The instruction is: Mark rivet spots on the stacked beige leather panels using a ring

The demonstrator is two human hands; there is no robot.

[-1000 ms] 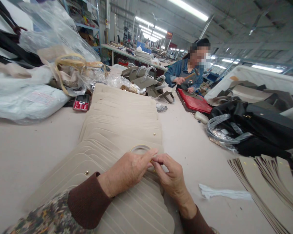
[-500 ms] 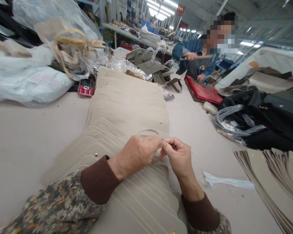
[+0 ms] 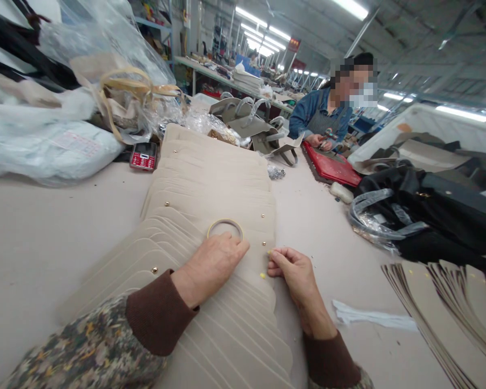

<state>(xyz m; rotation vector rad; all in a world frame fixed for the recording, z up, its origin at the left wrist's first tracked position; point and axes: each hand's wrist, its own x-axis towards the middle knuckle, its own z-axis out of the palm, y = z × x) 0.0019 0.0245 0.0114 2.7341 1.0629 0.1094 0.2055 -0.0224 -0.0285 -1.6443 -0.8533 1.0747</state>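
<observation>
Fanned beige leather panels [image 3: 218, 178] lie in an overlapping stack before me, several bearing small gold studs [image 3: 154, 269]. My left hand [image 3: 214, 265] is closed on a roll of narrow yellow tape [image 3: 225, 221], whose ring rises above my knuckles. At the stack's right edge my right hand [image 3: 291, 270] pinches a small yellow piece of tape [image 3: 269, 252] between thumb and forefinger. Just below those fingertips, another yellow piece [image 3: 262, 276] sits on a panel near its edge.
A red phone [image 3: 143, 156] lies beyond the stack, beside plastic-wrapped goods [image 3: 44, 146]. White strips [image 3: 372, 315] and more beige panels [image 3: 441, 319] are at right, below a black bag [image 3: 449, 210]. Across the table a person [image 3: 324, 113] works over a red pad [image 3: 330, 165].
My hands have moved apart; the left went left with the tape roll, and the right now shows a yellow piece. The co-worker's raised hammer has come down to the red pad.
</observation>
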